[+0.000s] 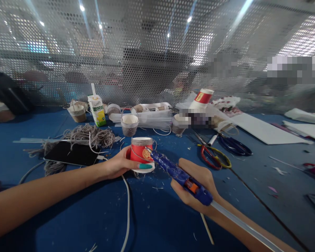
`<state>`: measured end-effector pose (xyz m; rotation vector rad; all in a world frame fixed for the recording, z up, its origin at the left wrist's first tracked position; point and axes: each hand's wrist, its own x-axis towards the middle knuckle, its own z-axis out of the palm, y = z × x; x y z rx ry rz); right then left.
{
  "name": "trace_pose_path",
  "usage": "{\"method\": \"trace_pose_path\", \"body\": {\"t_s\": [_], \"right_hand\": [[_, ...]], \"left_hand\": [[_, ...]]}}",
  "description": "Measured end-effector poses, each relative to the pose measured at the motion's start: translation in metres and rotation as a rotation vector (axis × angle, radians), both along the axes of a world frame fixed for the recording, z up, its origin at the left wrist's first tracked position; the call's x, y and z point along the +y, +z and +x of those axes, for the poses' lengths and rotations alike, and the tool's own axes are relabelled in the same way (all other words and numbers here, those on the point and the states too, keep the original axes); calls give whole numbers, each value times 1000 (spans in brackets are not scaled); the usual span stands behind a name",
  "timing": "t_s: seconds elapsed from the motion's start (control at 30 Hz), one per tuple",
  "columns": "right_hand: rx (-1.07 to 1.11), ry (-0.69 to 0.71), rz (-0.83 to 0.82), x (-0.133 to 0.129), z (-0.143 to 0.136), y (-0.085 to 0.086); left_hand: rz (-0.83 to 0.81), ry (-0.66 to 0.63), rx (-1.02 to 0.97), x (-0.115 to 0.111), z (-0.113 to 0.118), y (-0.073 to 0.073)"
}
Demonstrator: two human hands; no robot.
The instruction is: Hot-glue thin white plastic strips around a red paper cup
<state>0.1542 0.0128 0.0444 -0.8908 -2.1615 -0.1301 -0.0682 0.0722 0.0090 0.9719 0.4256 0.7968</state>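
A red paper cup point(138, 151) with grey cord wound round its upper end is held in my left hand point(122, 163), the thumb lying across its lower front. A thin cord loop hangs over the cup's side. My right hand point(196, 178) is wrapped round a blue glue gun point(170, 169), with a clear glue stick point(241, 224) coming out of its back end. The gun's metal tip is at the upper front of the cup; whether it touches the cord is too small to tell.
Grey cord point(90, 135) lies over a black phone point(71, 153) at the left. Behind stand a drink carton point(98, 111) and a cord-wrapped cup point(129, 125). Scissors point(211, 157) lie at the right. A white cable point(128, 210) runs toward the front edge.
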Motion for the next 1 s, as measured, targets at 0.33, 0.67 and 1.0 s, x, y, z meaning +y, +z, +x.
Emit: {"method": "trace_pose_path", "body": {"t_s": [0.33,0.67,1.0], "right_hand": [[-21,-41,-26,-3,-2,2],[-33,-62,-28,-4,-2,4],[-15,-25,-8,1,-1,2]], "left_hand": [[20,-7,7,1,-1,-3],[12,-11,-16,1,-1,-5],[20,-33,-12,1,-1,-4]]}}
